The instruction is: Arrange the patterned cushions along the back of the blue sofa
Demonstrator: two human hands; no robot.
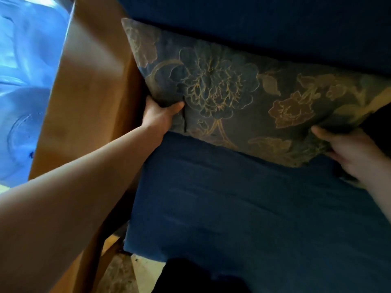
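A large cushion [243, 96] with gold flower outlines on dark blue-grey cloth leans against the back of the blue sofa [264, 28], its lower edge resting on the blue seat [243, 204]. My left hand [160, 115] grips the cushion's lower left corner, thumb on the front, next to the wooden armrest. My right hand [351, 151] holds the cushion's lower right edge, fingers tucked under the cloth. The cushion's right end runs out of view.
A brown wooden armrest [91, 92] borders the sofa on the left. Beyond it lies pale blue cloth [25, 81]. A strip of patterned floor [127, 275] shows below the seat's front corner. A dark shape [190, 275] sits at the bottom edge.
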